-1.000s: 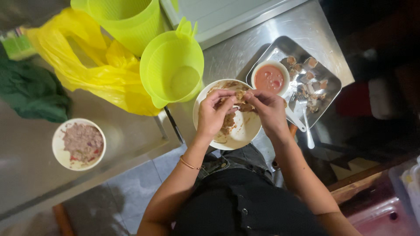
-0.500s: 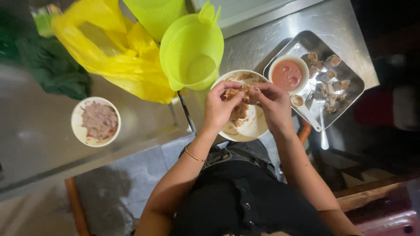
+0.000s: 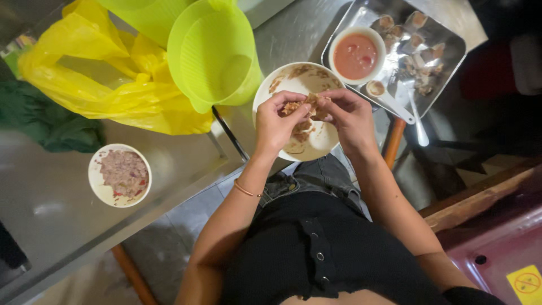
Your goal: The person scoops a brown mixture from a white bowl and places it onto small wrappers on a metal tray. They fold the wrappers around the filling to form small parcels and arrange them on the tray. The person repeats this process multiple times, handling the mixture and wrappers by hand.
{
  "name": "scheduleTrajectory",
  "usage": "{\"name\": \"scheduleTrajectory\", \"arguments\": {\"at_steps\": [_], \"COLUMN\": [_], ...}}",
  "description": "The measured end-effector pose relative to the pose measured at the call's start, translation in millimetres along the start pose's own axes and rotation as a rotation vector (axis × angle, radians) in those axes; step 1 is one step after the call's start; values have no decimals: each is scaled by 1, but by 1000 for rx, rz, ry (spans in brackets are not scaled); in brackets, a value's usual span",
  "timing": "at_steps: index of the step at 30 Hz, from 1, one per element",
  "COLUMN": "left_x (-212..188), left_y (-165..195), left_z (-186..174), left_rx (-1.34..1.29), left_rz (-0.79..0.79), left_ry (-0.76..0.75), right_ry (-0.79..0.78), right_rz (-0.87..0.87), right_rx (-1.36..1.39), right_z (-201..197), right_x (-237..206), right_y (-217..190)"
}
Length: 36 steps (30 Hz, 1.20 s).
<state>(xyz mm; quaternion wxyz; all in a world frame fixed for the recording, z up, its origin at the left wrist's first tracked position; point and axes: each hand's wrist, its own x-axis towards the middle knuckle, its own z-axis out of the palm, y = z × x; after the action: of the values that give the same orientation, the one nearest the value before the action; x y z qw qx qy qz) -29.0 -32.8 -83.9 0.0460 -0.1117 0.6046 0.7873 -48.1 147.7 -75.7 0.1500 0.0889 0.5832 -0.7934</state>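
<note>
At the far left of the steel bench (image 3: 51, 226) a dark green cloth (image 3: 39, 116) lies bunched up, touching the back of a yellow plastic bag (image 3: 96, 79) that spreads over the bench's rear part. Near the front edge, well apart from the hands, stands a small white bowl (image 3: 119, 175) holding chopped pinkish filling. Further right, a lime-green plastic tub (image 3: 212, 53) rests on the bag, tilted so its inside faces the camera, and behind it a second green tub (image 3: 147, 14) shows only in part at the rear edge. Just right of the tilted tub a white plate (image 3: 324, 144) smeared with brown sauce sits over the front edge of the bench, above the person's lap.

Over this plate both hands meet. The left hand (image 3: 275, 121) is curled, fingertips pinched on a small brown piece of food (image 3: 307, 104); a thin bracelet (image 3: 244, 189) circles its wrist. The right hand (image 3: 351, 116) grips the same piece from the other side, fingers bent around it, so the food is held between the two hands just above the plate's middle.

Right of the plate, at the bench's right corner, lies a metal tray (image 3: 451, 62). On it stand a white bowl of red sauce (image 3: 355, 55), a white spoon (image 3: 389, 100) near the tray's front edge, and several small filled shells (image 3: 420, 39) along its rear and right side.
</note>
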Motion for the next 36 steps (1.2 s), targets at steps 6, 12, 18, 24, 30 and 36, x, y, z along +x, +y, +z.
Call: {"name": "scheduleTrajectory", "arguments": {"at_steps": [6,12,18,24,30,36], "left_x": [8,4,-5,-10,-11,-2], "left_y": [7,3,-2,8,11,-2], "left_z": [20,28,21,3,-19,-20], "left_rx": [-66,-158,-211,-373,-288,-82], "left_rz": [10,44,66,-40,-52,56], "left_ry": [85,186,197,190,158,78], "right_ry": [20,-89,-197,-195,-113,37], "right_rz": [-8,-19,78,45,26,-34], "right_rx": [57,49,-13,-63,32,57], "right_z": [-1,-8,-3,11,17,7], "right_x": [9,16,17,28,27,12], "right_y": [-14,-26,-29,-18,3,15]}}
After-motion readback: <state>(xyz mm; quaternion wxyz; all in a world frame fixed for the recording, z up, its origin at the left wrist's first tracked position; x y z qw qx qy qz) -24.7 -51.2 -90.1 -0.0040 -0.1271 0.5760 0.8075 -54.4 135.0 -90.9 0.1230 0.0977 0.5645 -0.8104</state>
